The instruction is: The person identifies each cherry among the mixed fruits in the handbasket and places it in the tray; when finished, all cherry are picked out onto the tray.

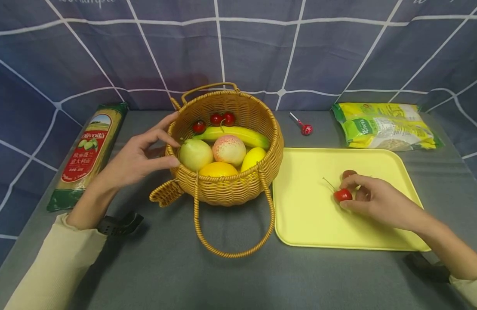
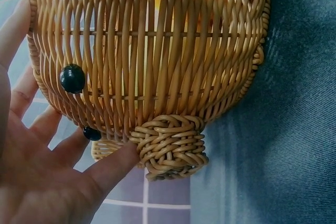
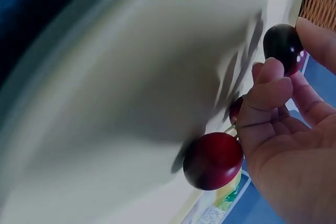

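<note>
A wicker basket (image 1: 230, 193) holds a pear (image 1: 195, 154), a peach (image 1: 229, 150), a banana (image 1: 250, 137), an orange fruit (image 1: 218, 169), a yellow fruit (image 1: 253, 158) and cherries (image 1: 229, 119). My left hand (image 1: 135, 157) touches its left rim, fingers spread and loosely extended. In the left wrist view, the thumb lies beside a woven knob (image 2: 170, 148) on the basket's side. Over the yellow tray (image 1: 304, 219), my right hand (image 1: 381, 202) pinches a red cherry (image 3: 283, 48) between thumb and fingers. Another cherry (image 3: 213, 161) lies beneath that hand, and a third (image 3: 236, 109) is partly hidden by the fingers.
A pasta packet (image 1: 85, 157) lies left of the basket. Behind the tray are a red lollipop (image 1: 306, 129) and yellow-green Knorr packets (image 1: 385, 127). One basket handle (image 1: 230, 255) hangs forward onto the table; a checked cloth (image 1: 253, 56) rises at the back.
</note>
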A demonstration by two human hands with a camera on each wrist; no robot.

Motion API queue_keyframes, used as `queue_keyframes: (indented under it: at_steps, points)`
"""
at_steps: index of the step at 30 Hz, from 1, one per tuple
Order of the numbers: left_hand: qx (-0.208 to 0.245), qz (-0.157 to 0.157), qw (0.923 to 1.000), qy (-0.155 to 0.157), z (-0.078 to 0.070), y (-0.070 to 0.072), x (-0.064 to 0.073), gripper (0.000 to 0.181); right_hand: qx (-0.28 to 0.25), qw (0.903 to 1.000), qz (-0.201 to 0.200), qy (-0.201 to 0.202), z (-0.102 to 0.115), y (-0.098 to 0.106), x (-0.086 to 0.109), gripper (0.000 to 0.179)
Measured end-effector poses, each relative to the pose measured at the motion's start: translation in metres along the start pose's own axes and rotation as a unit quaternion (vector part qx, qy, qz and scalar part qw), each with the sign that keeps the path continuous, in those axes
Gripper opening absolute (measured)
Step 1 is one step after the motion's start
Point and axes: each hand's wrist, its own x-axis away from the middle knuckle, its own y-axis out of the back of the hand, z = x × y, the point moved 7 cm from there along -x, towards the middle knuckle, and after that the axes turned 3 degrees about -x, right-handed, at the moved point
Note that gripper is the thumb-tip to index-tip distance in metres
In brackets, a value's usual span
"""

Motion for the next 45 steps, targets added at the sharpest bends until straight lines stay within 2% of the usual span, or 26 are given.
queue_keyframes:
  at_steps: [10, 17, 23, 29, 33, 35, 40, 42, 45]
  points:
    - [0.003, 0.001, 1.0000, -0.002, 0.001, -0.001, 0.000, 0.024, 0.027, 0.9994, -0.011, 0.020, 0.002, 0.000, 0.001, 0.031]
    - [0.007, 0.002, 1.0000, -0.006, 0.000, -0.002, 0.000, 0.024, 0.033, 0.9970, -0.031, 0.063, 0.015, 0.009, 0.003, 0.028]
    - [0.002, 0.001, 1.0000, -0.006, -0.001, -0.002, -0.001, 0.023, 0.043, 0.9951, -0.052, 0.073, 0.031, 0.019, -0.001, 0.032]
    - [0.001, -0.001, 1.0000, -0.005, -0.001, -0.001, 0.000, 0.023, 0.037, 0.9935, -0.069, 0.083, 0.069, 0.031, -0.015, 0.031]
    - [0.000, -0.002, 1.0000, -0.001, 0.000, 0.000, 0.000, 0.023, 0.040, 0.9895, -0.084, 0.111, 0.106, 0.036, -0.032, 0.028]
    - [0.002, -0.002, 1.0000, -0.001, 0.000, 0.001, 0.001, 0.023, 0.049, 0.9842, -0.093, 0.143, 0.125, 0.036, -0.043, 0.029]
    - [0.001, -0.003, 1.0000, 0.003, 0.000, 0.001, 0.001, 0.023, 0.051, 0.9729, -0.087, 0.208, 0.168, 0.027, -0.074, 0.028]
    - [-0.001, -0.004, 1.0000, 0.005, -0.001, 0.001, 0.001, 0.024, 0.047, 0.9711, -0.075, 0.222, 0.182, 0.021, -0.088, 0.025]
    - [-0.003, -0.004, 1.0000, 0.005, -0.001, 0.000, 0.000, 0.024, 0.079, 0.9670, -0.058, 0.235, 0.199, 0.009, -0.109, 0.024]
